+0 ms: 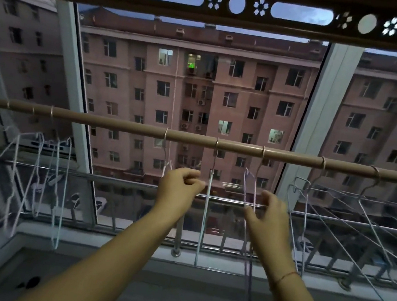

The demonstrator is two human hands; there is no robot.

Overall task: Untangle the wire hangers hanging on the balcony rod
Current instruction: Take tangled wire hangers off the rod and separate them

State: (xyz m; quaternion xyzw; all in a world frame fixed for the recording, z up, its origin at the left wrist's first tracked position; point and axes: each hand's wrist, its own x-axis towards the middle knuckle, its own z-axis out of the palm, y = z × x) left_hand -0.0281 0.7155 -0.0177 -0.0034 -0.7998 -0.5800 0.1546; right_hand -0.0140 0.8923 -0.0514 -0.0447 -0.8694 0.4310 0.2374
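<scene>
Thin pale wire hangers (202, 228) are hung on the long brown balcony rod (119, 124). The left hand (181, 189) is curled beside one; whether it is pinched cannot be told. The right hand (268, 220) is held loosely spread.

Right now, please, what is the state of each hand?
Left hand: fingers curled; whether it pinches anything cannot be told.
Right hand: open, beside the purple hanger, not gripping it.

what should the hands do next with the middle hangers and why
Probably close the right hand on the purple hanger that seems to pass between its thumb and fingers, then slide its hook right along the rod; it hangs close beside the pale hanger near the left hand.
</scene>
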